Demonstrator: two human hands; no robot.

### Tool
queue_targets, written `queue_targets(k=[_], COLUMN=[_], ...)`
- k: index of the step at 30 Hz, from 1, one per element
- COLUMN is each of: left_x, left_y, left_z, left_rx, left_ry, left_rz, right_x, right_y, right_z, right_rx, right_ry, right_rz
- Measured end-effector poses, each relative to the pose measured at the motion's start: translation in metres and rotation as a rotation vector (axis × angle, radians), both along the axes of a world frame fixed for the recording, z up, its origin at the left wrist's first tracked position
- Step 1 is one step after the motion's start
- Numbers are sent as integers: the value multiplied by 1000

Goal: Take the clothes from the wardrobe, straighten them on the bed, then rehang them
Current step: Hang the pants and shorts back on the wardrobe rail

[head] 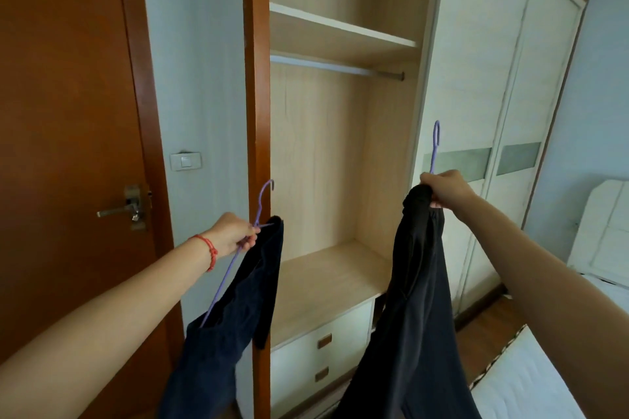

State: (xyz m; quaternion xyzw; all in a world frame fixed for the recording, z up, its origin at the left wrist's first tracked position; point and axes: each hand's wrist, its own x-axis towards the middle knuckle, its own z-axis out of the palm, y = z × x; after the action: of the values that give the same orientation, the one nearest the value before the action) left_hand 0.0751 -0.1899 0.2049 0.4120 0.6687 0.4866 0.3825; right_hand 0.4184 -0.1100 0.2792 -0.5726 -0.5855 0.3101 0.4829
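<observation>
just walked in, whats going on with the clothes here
A person stands at the open wardrobe, holding a dark garment on a purple hanger in each hand. The left hand grips one hanger; the right hand grips the other. The rail is bare. The bed is at lower right.

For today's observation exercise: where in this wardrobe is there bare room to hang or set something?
The rail is bare end to end. The shelf above and the ledge over the drawers are bare too. Both hands are full.
</observation>
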Motion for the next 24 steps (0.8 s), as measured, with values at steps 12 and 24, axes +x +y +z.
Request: queue_targets(k=[12,24], left_x=[43,33], left_y=[129,320], left_z=[49,57], left_rx=[152,161], left_ry=[-151,-190], left_rz=[-78,-285], right_x=[-11,-30], right_y=[101,202], right_z=[23,20], right_rx=[47,-86], right_ry=[-73,-276], right_rz=[-13,-228])
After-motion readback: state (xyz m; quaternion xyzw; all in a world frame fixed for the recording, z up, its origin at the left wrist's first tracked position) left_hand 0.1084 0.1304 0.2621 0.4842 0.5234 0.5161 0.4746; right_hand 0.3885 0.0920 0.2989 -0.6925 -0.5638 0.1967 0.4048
